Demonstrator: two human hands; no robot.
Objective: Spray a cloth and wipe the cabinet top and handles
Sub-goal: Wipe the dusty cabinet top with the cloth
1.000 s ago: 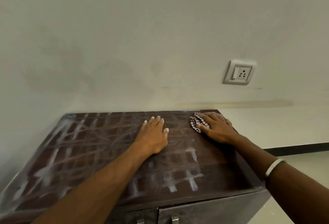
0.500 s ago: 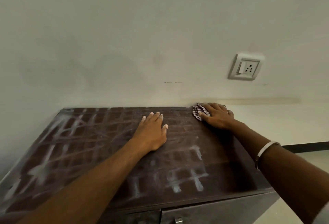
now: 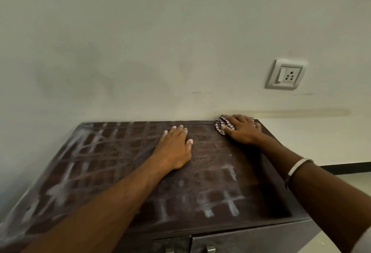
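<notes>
On the chalk-streaked cabinet top [image 3: 124,158], the left hand [image 3: 174,148] rests flat; the right hand [image 3: 242,130] presses, perhaps grips, the checked cloth [image 3: 220,125] at the back corner.

A plain off-white painted wall [image 3: 160,31] fills most of the view, marked with faint grey smudges on its left half and a long pale brownish streak [image 3: 291,112] low on the right. A white rectangular switch-and-socket plate [image 3: 286,74] (one rocker switch beside a five-hole outlet) is mounted at the right. Below it, a dark skirting strip [image 3: 345,167] runs along the wall's base above a pale floor [image 3: 353,178]. The light is soft and dim.
</notes>
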